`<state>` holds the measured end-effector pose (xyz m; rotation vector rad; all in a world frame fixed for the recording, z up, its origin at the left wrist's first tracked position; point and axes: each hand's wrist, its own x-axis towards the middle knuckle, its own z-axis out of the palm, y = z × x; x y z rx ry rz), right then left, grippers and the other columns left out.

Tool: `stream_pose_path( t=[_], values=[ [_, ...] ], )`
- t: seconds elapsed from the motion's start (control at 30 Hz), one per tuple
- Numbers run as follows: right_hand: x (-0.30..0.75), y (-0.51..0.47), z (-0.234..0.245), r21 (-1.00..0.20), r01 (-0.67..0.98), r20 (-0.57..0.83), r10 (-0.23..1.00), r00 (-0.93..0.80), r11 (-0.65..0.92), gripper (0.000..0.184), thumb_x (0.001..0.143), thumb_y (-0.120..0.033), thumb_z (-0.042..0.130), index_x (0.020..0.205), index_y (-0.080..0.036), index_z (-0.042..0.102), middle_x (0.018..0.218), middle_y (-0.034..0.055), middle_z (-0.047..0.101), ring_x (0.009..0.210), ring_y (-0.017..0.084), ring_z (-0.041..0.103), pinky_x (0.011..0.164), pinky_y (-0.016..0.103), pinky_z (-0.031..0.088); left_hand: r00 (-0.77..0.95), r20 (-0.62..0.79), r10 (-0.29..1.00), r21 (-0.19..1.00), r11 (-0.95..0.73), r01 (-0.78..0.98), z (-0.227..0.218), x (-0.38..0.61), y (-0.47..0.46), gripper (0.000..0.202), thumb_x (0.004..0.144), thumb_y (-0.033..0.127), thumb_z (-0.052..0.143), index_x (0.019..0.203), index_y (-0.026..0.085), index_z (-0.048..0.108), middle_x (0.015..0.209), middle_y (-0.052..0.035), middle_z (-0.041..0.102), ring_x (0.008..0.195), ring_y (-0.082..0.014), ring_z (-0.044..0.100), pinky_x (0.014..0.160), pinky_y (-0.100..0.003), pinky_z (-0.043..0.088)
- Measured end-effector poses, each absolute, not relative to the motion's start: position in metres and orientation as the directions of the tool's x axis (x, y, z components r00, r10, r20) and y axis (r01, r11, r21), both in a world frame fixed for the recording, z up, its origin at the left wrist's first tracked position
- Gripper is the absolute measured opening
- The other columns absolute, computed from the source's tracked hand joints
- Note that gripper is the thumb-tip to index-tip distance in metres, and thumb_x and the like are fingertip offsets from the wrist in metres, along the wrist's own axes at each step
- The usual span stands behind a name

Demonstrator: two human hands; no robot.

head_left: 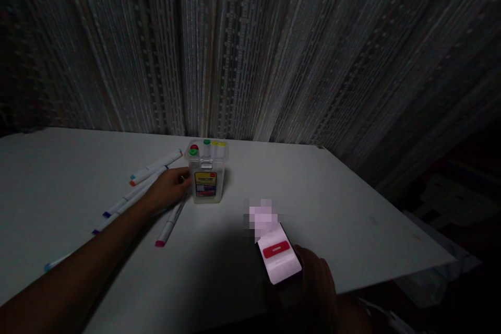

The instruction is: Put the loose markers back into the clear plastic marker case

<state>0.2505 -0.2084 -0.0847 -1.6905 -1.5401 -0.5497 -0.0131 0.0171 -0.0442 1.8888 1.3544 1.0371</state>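
A clear plastic marker box (pixel 205 180) stands upright on the white table, with a printed label on its front. Several markers with red, green and yellow ends stand inside. At its left side, my left hand (pixel 168 186) has curled fingers and thumb against the wall; some fingertips are hidden. A marker with a pink end (pixel 169 227) lies just below that hand. My right hand (pixel 317 276), dark and partly in shadow, is closed around a lit phone (pixel 278 255) held over the table's near side. A red button shows on its screen, and the upper part is pixelated.
Several loose markers (pixel 156 164) lie on the left of the white table (pixel 313 188), some partly covered by my left forearm. A patterned curtain (pixel 235 52) hangs behind the far edge. Dark, indistinct items lie beyond the right edge.
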Motion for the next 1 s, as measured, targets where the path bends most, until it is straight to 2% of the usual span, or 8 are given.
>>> stream_pose_path(
  t=[0.1, 0.27, 0.43, 0.6, 0.83, 1.0],
  values=[
    [0.256, -0.207, -0.088, -0.234, 0.971, 0.751, 0.643, 0.149, 0.048, 0.053, 0.072, -0.061, 0.049, 0.105, -0.020, 0.048, 0.088, 0.0114, 0.058, 0.079, 0.028, 0.055, 0.071, 0.047, 0.044, 0.278, 0.261, 0.924, 0.746, -0.376, 0.549, -0.045, -0.014, 0.018, 0.035, 0.069, 0.034, 0.049, 0.090, 0.015, 0.069, 0.075, -0.0028, 0.069, 0.063, -0.0198, 0.059, 0.064, -0.029, 0.047],
    [0.264, -0.205, -0.091, -0.169, 0.983, 0.741, 0.666, 0.083, 0.065, 0.047, 0.074, -0.057, 0.047, 0.099, -0.018, 0.052, 0.081, 0.0094, 0.058, 0.073, 0.024, 0.055, 0.065, 0.040, 0.044, 0.307, 0.245, 0.920, 0.684, -0.388, 0.618, -0.046, -0.016, 0.020, 0.040, 0.071, 0.035, 0.044, 0.097, 0.015, 0.066, 0.079, -0.0030, 0.069, 0.068, -0.0201, 0.060, 0.065, -0.028, 0.046],
    [0.262, -0.203, -0.089, -0.179, 0.983, 0.759, 0.641, 0.110, 0.042, 0.040, 0.076, -0.049, 0.049, 0.101, -0.017, 0.051, 0.085, 0.0109, 0.058, 0.079, 0.025, 0.056, 0.070, 0.041, 0.045, 0.292, 0.248, 0.924, 0.630, -0.382, 0.676, -0.043, -0.015, 0.018, 0.039, 0.073, 0.035, 0.041, 0.094, 0.015, 0.066, 0.075, -0.0028, 0.068, 0.064, -0.0185, 0.058, 0.060, -0.026, 0.042],
    [0.265, -0.203, -0.084, -0.184, 0.982, 0.756, 0.633, 0.168, -0.041, 0.042, 0.077, -0.045, 0.049, 0.109, -0.017, 0.046, 0.095, 0.0141, 0.060, 0.088, 0.028, 0.057, 0.070, 0.041, 0.047, 0.299, 0.247, 0.922, 0.618, -0.388, 0.684, -0.040, -0.013, 0.016, 0.037, 0.074, 0.035, 0.039, 0.090, 0.015, 0.066, 0.081, -0.0044, 0.068, 0.069, -0.0193, 0.059, 0.064, -0.027, 0.042],
    [0.285, -0.200, -0.068, -0.239, 0.933, 0.518, 0.777, 0.358, -0.270, 0.055, 0.075, -0.046, 0.049, 0.119, -0.013, 0.043, 0.106, 0.0157, 0.059, 0.099, 0.029, 0.055, 0.074, 0.039, 0.047, 0.295, 0.254, 0.921, 0.605, -0.389, 0.695, -0.038, -0.011, 0.015, 0.037, 0.074, 0.034, 0.039, 0.090, 0.015, 0.065, 0.080, -0.0041, 0.067, 0.066, -0.0187, 0.058, 0.062, -0.027, 0.041],
    [0.297, -0.190, -0.047, -0.236, 0.870, 0.372, 0.787, 0.492, -0.433, 0.063, 0.075, -0.046, 0.048, 0.125, -0.007, 0.040, 0.112, 0.0170, 0.057, 0.108, 0.030, 0.049, 0.081, 0.040, 0.045, 0.293, 0.263, 0.919, 0.612, -0.394, 0.686, -0.038, -0.012, 0.014, 0.038, 0.074, 0.036, 0.038, 0.089, 0.015, 0.066, 0.076, -0.0038, 0.067, 0.062, -0.0182, 0.058, 0.059, -0.027, 0.040]
  ],
)
